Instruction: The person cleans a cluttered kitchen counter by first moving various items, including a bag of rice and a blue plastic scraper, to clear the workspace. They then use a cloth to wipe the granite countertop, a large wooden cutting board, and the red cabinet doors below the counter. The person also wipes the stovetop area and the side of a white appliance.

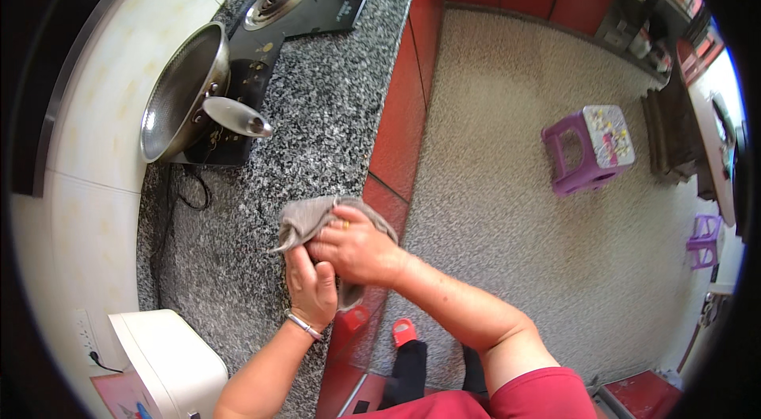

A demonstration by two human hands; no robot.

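A crumpled grey-brown cloth lies at the front edge of the speckled granite countertop, with part of it hanging over the edge. My right hand, with a ring on one finger, grips the cloth from above. Below and to the left of it, my left hand, with a silver bracelet at the wrist, is against the cloth's lower side, fingers close to my right hand. Whether its fingers hold any cloth is hidden.
A metal wok leans tilted on a black induction cooker, its handle over the counter. Behind are a gas hob and a cable. A cream appliance stands near left. A purple stool is on the floor.
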